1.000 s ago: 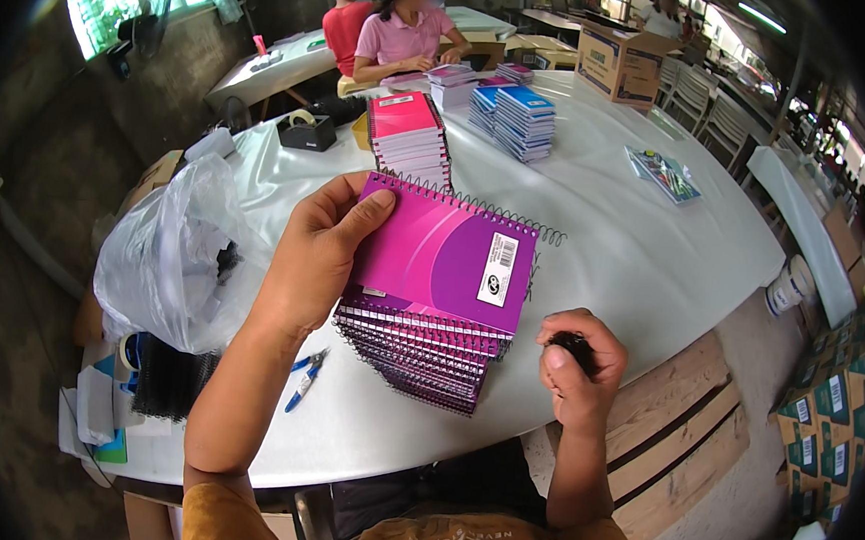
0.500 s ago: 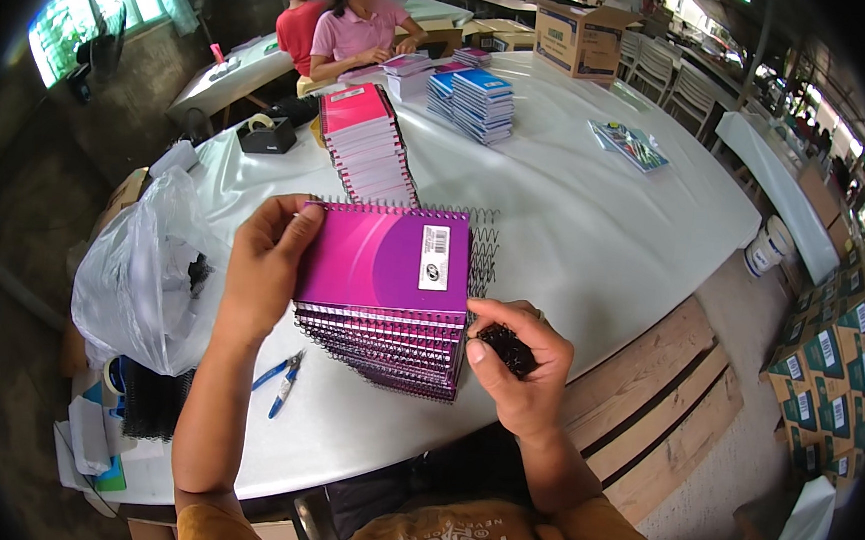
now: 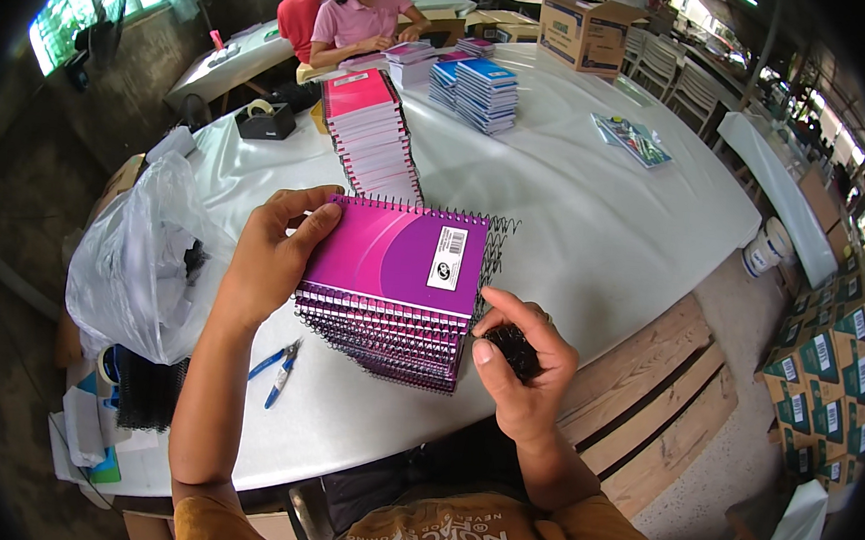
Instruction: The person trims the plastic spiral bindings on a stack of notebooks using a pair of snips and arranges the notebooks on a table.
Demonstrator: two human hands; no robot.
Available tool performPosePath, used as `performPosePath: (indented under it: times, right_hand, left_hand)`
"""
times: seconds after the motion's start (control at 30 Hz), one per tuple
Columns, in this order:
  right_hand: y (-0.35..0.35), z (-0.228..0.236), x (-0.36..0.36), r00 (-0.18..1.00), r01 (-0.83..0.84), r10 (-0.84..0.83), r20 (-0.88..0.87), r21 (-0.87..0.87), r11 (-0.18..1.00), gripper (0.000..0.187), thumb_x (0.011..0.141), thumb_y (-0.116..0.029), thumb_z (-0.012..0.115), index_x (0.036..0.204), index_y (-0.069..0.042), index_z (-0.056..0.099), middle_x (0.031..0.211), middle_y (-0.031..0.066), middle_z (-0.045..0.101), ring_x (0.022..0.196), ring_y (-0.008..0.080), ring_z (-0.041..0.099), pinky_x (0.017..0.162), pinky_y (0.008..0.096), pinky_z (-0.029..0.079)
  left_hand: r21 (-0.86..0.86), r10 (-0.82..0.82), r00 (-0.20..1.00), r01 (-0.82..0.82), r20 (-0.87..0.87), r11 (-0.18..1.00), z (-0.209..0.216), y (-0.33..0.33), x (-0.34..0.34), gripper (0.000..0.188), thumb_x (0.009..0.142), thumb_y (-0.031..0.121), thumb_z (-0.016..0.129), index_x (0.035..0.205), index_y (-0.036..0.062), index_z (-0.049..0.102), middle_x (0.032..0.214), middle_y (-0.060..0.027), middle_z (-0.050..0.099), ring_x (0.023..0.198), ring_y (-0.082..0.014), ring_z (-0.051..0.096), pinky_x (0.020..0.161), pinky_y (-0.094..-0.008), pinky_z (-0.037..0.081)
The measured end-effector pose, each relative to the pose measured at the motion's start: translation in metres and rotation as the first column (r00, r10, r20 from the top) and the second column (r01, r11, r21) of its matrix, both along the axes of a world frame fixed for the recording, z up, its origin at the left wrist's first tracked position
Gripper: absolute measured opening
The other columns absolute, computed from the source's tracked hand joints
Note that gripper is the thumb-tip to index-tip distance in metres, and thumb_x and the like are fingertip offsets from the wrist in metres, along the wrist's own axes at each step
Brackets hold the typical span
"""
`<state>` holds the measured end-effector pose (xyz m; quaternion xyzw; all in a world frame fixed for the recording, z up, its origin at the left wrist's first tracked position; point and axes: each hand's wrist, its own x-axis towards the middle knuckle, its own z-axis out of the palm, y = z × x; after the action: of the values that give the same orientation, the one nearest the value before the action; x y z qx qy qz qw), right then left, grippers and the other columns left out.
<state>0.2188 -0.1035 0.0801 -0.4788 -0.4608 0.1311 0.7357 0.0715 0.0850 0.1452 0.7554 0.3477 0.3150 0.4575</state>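
Observation:
My left hand (image 3: 272, 244) pinches the upper left corner of a purple and pink spiral notebook (image 3: 374, 251), thumb on its cover. Black wire coil runs along its top edge. Beneath it is a stack of similar notebooks (image 3: 388, 339), their coils sticking out at the sides. At the stack's right side, my right hand (image 3: 535, 378) is curled round a bunch of black spiral coils (image 3: 515, 353); its index finger reaches toward the notebook's right edge. Blue-handled pliers (image 3: 283, 375) lie on the white-covered table (image 3: 596, 231), left of the stack.
Beyond are pink notebooks (image 3: 372, 135), blue notebooks (image 3: 487, 95) and a tape dispenser (image 3: 265, 121). A plastic bag (image 3: 137, 269) and black coils (image 3: 151, 391) lie at left. Two people (image 3: 362, 19) are across the table. A wooden bench (image 3: 644, 395) stands at right.
The held notebook has tilted slightly, its right side lower, and sits a little further right in view. My left hand has shifted right and up with it; the right hand keeps its coils.

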Motion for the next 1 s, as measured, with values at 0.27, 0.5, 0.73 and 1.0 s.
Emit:
performPosePath:
  times: [0.27,0.5,0.73,1.0]
  right_hand:
    - [-0.006,0.002,-0.007,0.998,0.009,-0.011,-0.066,-0.038,0.999,0.03,0.074,-0.003,0.066,0.104,0.002,0.063,0.08,0.0052,0.063,0.072,0.0099,0.054,0.067,0.0231,0.042]
    - [-0.023,0.014,-0.032,0.882,-0.458,0.448,0.144,0.037,0.888,0.03,0.072,-0.006,0.067,0.101,0.001,0.064,0.084,0.0115,0.064,0.076,0.016,0.062,0.068,0.0264,0.049]
    - [0.033,-0.011,-0.093,0.668,-0.727,0.741,0.067,-0.153,0.669,0.032,0.073,-0.004,0.066,0.104,0.001,0.063,0.083,0.0078,0.062,0.074,0.0147,0.058,0.067,0.0266,0.045]
    - [0.151,-0.044,-0.184,0.475,-0.851,0.627,-0.617,-0.141,0.506,0.027,0.085,-0.015,0.06,0.106,0.002,0.06,0.08,0.0032,0.057,0.048,0.0024,0.042,0.038,0.0179,0.028]
  left_hand:
    - [0.131,0.179,0.972,-0.199,0.152,0.971,0.002,-0.001,-0.019,0.037,0.092,0.029,0.049,0.12,0.0064,0.057,0.1,-0.0034,0.058,0.091,-0.0099,0.052,0.075,-0.0235,0.039]
    - [-0.048,0.486,0.82,-0.496,0.303,0.867,-0.085,-0.004,-0.112,0.032,0.091,0.029,0.052,0.111,0.0057,0.06,0.096,-0.0031,0.059,0.083,-0.0101,0.053,0.073,-0.0236,0.039]
    - [0.592,0.466,0.813,-0.195,-0.348,0.782,-0.234,0.007,-0.153,0.049,0.079,0.044,0.061,0.109,0.0051,0.058,0.111,-0.0153,0.054,0.105,-0.0347,0.047,0.091,-0.0448,0.034]
    - [0.424,0.267,0.957,-0.196,-0.115,0.884,-0.244,0.014,-0.167,0.04,0.067,0.028,0.068,0.1,0.0069,0.059,0.092,-0.0099,0.06,0.089,-0.0293,0.054,0.079,-0.0397,0.038]
